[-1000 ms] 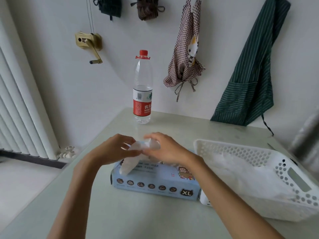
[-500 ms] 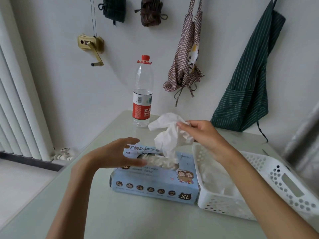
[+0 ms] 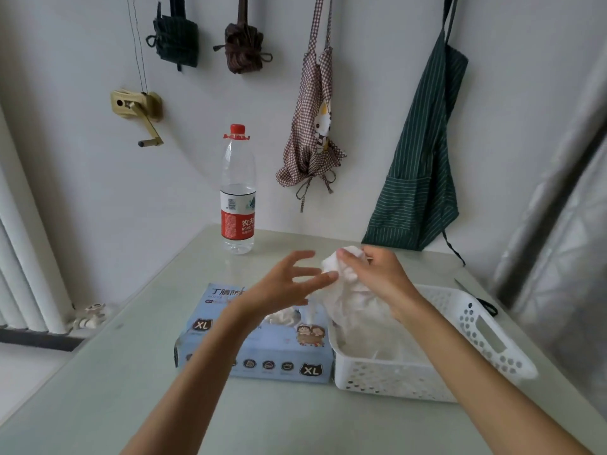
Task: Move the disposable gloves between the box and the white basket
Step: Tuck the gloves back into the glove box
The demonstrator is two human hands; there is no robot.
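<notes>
Meanwhile right hand (image 3: 377, 277) grips glove (image 3: 341, 284); left hand (image 3: 282, 287) spread, fingertips touching it.

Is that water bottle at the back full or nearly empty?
Partly filled. The bottle stands upright with its red cap on; its upper part looks clear and empty, with a waterline just above the label.

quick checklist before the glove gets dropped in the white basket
1. Right hand grips the glove: ok.
2. Glove hangs over the white basket: ok.
3. Left hand open, fingers by the glove: ok.
4. Glove free of the box: cannot tell, a strip trails toward it.
5. Basket has room: ok.
6. Water bottle stands apart: ok.
</notes>
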